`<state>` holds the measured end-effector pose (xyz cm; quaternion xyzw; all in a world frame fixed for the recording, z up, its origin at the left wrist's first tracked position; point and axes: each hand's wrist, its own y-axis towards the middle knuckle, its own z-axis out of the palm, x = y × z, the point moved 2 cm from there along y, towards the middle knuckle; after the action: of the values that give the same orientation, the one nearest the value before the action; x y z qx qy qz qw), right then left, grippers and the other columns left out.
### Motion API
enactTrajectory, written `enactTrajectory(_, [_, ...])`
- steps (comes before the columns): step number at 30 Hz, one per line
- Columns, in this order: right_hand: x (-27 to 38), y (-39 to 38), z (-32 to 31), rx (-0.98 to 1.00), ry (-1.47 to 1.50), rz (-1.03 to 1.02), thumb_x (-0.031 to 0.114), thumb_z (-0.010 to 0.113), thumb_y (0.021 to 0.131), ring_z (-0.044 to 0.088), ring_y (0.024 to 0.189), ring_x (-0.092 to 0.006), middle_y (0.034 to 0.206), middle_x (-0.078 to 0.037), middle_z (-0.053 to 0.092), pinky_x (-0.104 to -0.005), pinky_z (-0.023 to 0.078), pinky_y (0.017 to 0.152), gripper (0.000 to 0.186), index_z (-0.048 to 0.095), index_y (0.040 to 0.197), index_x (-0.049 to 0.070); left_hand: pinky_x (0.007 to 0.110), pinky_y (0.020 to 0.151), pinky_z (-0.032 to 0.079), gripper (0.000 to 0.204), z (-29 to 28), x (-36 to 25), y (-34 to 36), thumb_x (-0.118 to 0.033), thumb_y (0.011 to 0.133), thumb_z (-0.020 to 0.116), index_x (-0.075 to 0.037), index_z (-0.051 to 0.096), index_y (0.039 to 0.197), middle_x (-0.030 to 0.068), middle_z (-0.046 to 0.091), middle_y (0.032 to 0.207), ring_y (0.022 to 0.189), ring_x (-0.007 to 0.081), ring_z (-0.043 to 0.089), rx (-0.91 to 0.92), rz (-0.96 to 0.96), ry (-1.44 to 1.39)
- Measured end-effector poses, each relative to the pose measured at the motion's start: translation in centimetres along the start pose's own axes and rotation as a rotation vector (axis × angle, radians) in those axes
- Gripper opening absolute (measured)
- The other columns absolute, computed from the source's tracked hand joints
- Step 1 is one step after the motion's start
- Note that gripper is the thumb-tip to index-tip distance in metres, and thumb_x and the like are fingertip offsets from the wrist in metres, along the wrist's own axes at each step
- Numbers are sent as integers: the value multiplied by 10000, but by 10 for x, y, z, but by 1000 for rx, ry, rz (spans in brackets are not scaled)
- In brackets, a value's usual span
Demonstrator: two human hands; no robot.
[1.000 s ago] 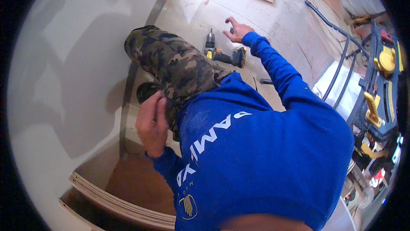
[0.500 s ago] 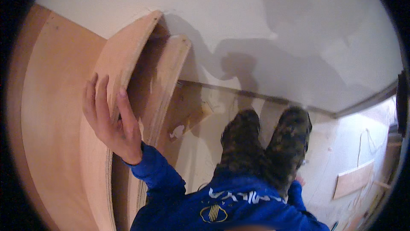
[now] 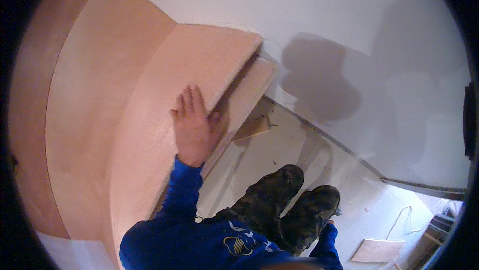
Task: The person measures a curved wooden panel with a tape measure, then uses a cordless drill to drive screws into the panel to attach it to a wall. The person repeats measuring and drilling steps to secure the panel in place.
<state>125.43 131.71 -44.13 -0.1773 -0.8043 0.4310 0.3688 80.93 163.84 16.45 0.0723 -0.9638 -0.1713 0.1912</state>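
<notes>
My left hand [image 3: 194, 130] rests with fingers stretched out on the upper curved plywood board [image 3: 144, 135], its thumb side at that board's front edge. A second plywood board [image 3: 257, 83] lies just below, with a dark gap between them. My right hand [image 3: 330, 225] is down beside my right camouflage-clad knee [image 3: 317, 207], mostly hidden; whether it holds anything cannot be made out. A small grey object pokes out past that knee, too hidden to name.
Curved plywood panels [image 3: 85, 110] rise at the left. A white wall [image 3: 399, 80] spans the top and right. A small wood sheet [image 3: 374, 250] and a thin cord [image 3: 409, 220] lie on the pale floor [image 3: 359, 210], with a loose wooden piece [image 3: 252, 129] under the boards.
The view has swung from the drill and tool to the plywood boards. My left hand has left my leg and moved onto the upper board, its fingers now flatter.
</notes>
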Motion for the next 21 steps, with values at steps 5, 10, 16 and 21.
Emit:
enactTrajectory(5, [45,-82,-76,-53,13,3,479,766,802,717,871,-273,1041,-111,757,-405,568,795,492,747,1086,78,714,1091,259,960,6,-2,18,-548,885,621,85,266,1514,332,289,1562,1437,520,281,85,-12,-146])
enactTrajectory(10, [133,-203,-129,-40,-5,74,440,789,779,712,858,-256,1016,-109,757,-391,568,792,474,749,1062,61,717,1105,235,878,4,54,73,-605,954,502,8,280,1541,286,266,1593,1446,523,262,226,-26,-667])
enactTrajectory(16, [266,-311,-181,50,-29,150,392,818,751,706,843,-235,987,-106,757,-373,567,790,455,750,1032,41,719,1096,262,691,53,196,103,-561,1021,403,-180,284,1585,181,228,1644,1488,447,243,174,-276,-472])
enactTrajectory(21, [351,-358,-212,104,-28,186,352,841,729,702,830,-218,963,-103,757,-359,567,787,441,751,1008,24,688,1101,296,671,140,217,86,-537,1027,395,-197,271,1592,151,202,1660,1510,414,213,314,-440,-341])
